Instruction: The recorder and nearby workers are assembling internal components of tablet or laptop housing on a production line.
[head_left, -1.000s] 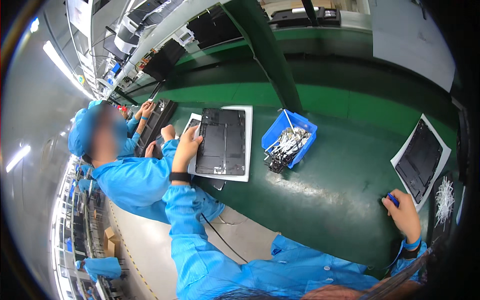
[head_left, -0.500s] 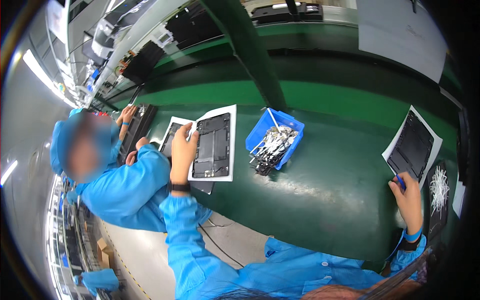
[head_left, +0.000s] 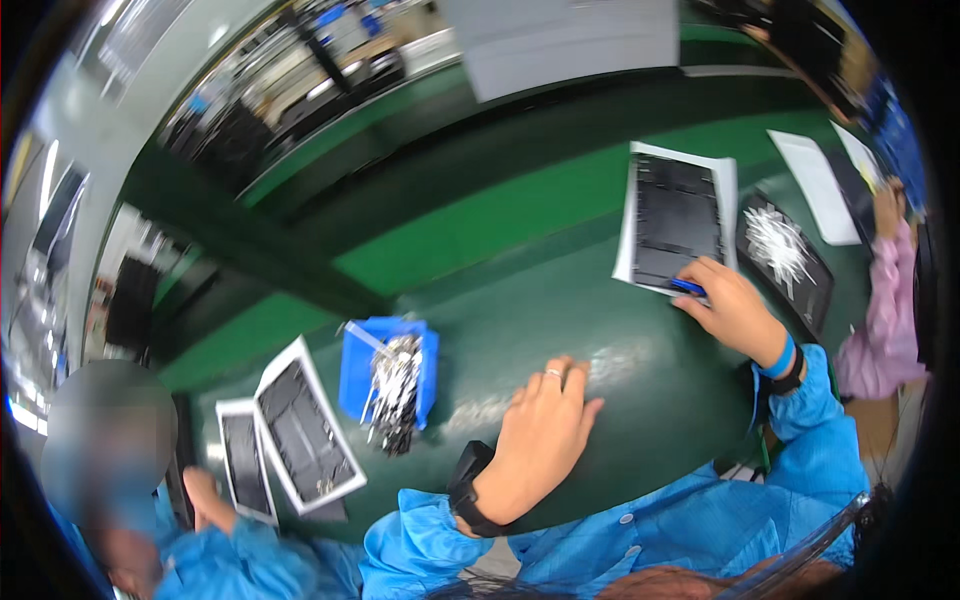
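In the middle of the green bench my left hand [head_left: 540, 430] is held out with its fingers stretched and nothing in it; a ring and a dark wristband show on that arm. My right hand [head_left: 738, 310] grips a small blue tool [head_left: 688, 287], whose exact kind I cannot make out. The tool is at the lower edge of a flat black panel [head_left: 678, 215] lying on a white sheet. Left of my left hand stands a blue bin [head_left: 428, 350] heaped with white and black strips [head_left: 393, 385]. Farther left lies another black panel [head_left: 305, 425] on a white sheet.
Beside my right hand, a dark tray [head_left: 815, 295] carries a pile of white strips [head_left: 775, 240]. A co-worker in blue [head_left: 255, 560] sits at the left, near a third panel [head_left: 243, 455]. At the far right, a person's pink sleeve [head_left: 880, 310] reaches in. A green post [head_left: 250, 235] rises behind the bin.
My view has swung to the right. My left hand has left the panel near the co-worker and moved right past the bin. My right hand keeps the blue tool at the right panel's lower edge.
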